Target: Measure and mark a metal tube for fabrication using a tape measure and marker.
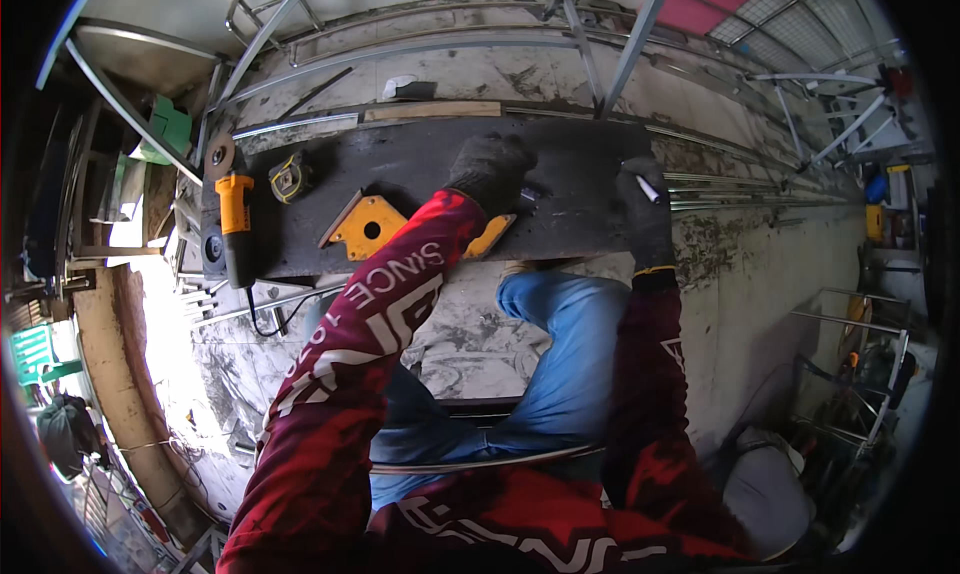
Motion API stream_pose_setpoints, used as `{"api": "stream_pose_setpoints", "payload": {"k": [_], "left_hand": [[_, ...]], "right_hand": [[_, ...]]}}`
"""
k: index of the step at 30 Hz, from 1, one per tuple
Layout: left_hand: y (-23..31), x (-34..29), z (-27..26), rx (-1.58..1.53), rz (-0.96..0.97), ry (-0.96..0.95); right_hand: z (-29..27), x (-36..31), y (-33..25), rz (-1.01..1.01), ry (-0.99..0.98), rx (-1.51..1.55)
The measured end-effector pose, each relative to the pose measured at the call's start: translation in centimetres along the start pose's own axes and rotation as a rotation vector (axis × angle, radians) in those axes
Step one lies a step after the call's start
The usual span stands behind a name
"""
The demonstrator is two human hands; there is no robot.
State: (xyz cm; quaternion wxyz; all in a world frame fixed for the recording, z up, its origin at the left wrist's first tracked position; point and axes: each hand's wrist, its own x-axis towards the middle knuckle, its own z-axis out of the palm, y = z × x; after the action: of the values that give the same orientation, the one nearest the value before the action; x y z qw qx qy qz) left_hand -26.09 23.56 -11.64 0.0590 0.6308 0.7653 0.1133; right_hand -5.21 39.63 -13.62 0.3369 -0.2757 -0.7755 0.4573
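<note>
My left hand (490, 167), in a dark glove, is over the middle of a low black worktop (585, 224). Its fingers are curled in, and whatever they may hold is hidden. Toward the right end, my gloved right hand (645, 214) is closed on a short white marker-like stick (648, 188). Under my left forearm lie a yellow plate with a round hole, like a magnetic welding square (372, 230), and a second yellow piece (490, 237), both partly covered. A small bluish thing (534, 191) is beside my left hand, too unclear to name.
A yellow and black angle grinder (235, 206) with its cord lies at the worktop's left end, near a tape measure (290, 179). Metal tubes (760, 192) stretch along the floor at right. A metal frame (400, 54) stands beyond the worktop. A wooden strip (432, 111) borders its far edge.
</note>
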Motion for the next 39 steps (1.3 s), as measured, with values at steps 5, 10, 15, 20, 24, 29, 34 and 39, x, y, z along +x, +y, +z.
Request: {"api": "stream_pose_setpoints", "payload": {"k": [5, 10, 15, 20, 24, 29, 34, 39], "left_hand": [[-0.9, 2.6, 7.4, -0.024, 0.012, 0.009], [1.9, 5.0, 7.2, 0.017, 0.067, -0.089], [1.3, 3.6, 5.1, -0.065, 0.100, 0.051], [0.7, 2.5, 1.9, -0.225, -0.107, -0.132], [1.0, 2.2, 1.6, -0.206, -0.062, -0.093], [1.3, 1.9, 2.5, -0.177, 0.000, -0.037], [2.7, 2.2, 2.6, -0.186, 0.025, -0.087], [2.7, 2.1, 4.0, -0.287, 0.127, -0.079]], "right_hand": [[0.4, -1.6, -0.1, -0.065, -0.217, -0.137], [-2.0, -1.6, 1.8, 0.562, -0.057, 0.484], [0.6, -2.2, 1.6, -0.243, -0.142, -0.290], [1.3, -1.9, 1.7, 0.013, -0.253, -0.324], [1.5, -2.2, 1.9, 0.069, -0.204, -0.345], [1.9, -1.8, 2.4, 0.074, -0.233, -0.393], [2.2, -2.2, 1.5, 0.110, -0.271, -0.370], [2.6, -2.1, 1.5, 0.018, -0.301, -0.381]]}}
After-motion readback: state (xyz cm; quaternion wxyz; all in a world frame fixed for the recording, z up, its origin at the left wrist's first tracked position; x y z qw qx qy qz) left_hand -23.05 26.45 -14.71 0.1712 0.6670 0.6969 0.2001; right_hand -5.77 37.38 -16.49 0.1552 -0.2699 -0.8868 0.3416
